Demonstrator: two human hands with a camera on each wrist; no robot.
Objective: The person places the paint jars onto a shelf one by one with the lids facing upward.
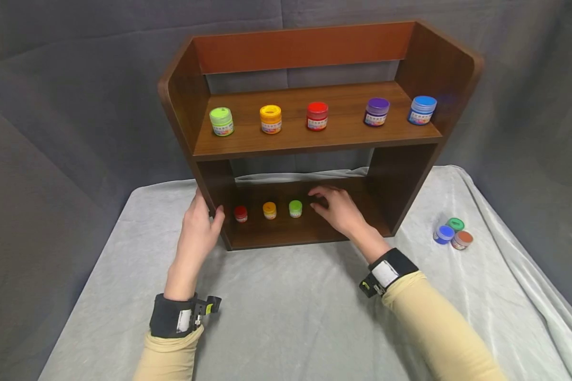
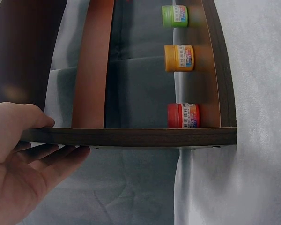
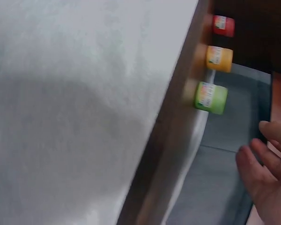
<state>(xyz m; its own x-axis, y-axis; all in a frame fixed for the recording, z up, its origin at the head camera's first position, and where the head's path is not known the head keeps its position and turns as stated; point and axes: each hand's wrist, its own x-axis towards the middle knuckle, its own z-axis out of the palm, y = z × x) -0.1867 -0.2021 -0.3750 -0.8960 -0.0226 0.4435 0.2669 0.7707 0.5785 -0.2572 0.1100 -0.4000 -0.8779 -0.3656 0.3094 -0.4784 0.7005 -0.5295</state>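
Note:
A dark brown wooden two-tier shelf (image 1: pixel 314 150) stands on the cloth. My left hand (image 1: pixel 199 225) holds the edge of its left side panel; in the left wrist view, the thumb lies on one face and the fingers on the other. On the lower board sit a small red paint jar (image 1: pixel 240 214), a yellow-orange one (image 1: pixel 269 210) and a light green one (image 1: pixel 295 209). Just right of the green jar is my right hand (image 1: pixel 338 210), holding nothing, its fingers loosely bent and apart from the jar. The right wrist view shows a gap between the fingertips and this green jar (image 3: pixel 210 97).
Along the upper board stand light green (image 1: pixel 221 121), yellow (image 1: pixel 270 119), red (image 1: pixel 317 116), purple (image 1: pixel 376 112) and blue (image 1: pixel 421 110) paint jars. Right of the shelf, blue (image 1: pixel 444 234), green (image 1: pixel 455 224) and brown (image 1: pixel 462 240) jars cluster on the pale cloth (image 1: pixel 276 312).

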